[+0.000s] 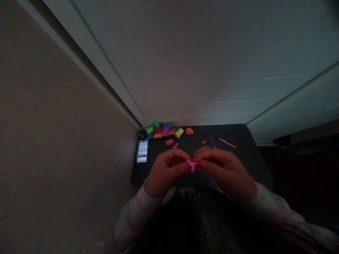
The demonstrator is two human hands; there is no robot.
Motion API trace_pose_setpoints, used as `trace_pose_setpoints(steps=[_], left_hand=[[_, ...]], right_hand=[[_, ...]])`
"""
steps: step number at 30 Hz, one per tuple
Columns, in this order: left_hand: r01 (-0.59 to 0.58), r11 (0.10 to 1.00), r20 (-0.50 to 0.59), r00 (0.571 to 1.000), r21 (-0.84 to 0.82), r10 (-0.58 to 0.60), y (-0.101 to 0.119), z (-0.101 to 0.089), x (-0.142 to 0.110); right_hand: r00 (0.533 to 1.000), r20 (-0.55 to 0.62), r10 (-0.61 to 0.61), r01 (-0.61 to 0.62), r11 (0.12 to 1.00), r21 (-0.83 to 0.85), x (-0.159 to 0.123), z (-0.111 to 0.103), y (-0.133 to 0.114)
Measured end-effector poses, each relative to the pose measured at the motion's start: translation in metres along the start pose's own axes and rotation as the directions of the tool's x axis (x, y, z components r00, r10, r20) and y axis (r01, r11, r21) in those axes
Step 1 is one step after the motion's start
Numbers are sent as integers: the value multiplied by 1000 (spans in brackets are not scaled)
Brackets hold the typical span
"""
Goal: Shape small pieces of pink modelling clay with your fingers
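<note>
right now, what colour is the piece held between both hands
Pink. The held piece shows best in the head view, the only one here.

This looks like a home, in a dim corner of a room: a plain wall (66, 123) meets a pale panel (164, 70) bearing a striped heart (200, 93). Against them stands a small, dark bench (254, 164) with rounded corners, carrying a lit phone (142, 151) and bright little packets (165, 131).

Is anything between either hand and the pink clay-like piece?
Nothing visible: the left hand and right hand both hold the pink clay-like piece directly, fingertips on its opposite sides.
</note>
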State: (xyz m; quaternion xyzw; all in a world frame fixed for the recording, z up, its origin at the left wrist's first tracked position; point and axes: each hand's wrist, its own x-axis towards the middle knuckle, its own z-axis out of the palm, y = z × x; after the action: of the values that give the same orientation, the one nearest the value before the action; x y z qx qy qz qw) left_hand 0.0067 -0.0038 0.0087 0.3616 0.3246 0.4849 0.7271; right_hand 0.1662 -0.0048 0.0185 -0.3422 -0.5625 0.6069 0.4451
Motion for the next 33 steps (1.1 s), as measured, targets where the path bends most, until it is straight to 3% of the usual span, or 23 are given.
trace_pose_setpoints(steps=[4,11,15,26,33], left_hand=[[40,994,-43,998,-106,-45,0,3,0],[108,969,-20,993,-223,-115,-4,5,-2],[137,958,-23,989,-250,-147,-6,5,-3],[148,957,-46,985,-248,-165,-3,6,-3],[148,961,-34,986,-234,-161,-2,5,-3]], right_hand=[[1000,6,-20,20,1000,9,0,2,0],[981,-46,-186,155,913,-377,0,3,-2],[975,-39,-217,173,863,-474,0,3,-3],[984,12,-179,167,888,-429,-1,1,-8],[989,-22,-144,129,937,-324,0,4,-7]])
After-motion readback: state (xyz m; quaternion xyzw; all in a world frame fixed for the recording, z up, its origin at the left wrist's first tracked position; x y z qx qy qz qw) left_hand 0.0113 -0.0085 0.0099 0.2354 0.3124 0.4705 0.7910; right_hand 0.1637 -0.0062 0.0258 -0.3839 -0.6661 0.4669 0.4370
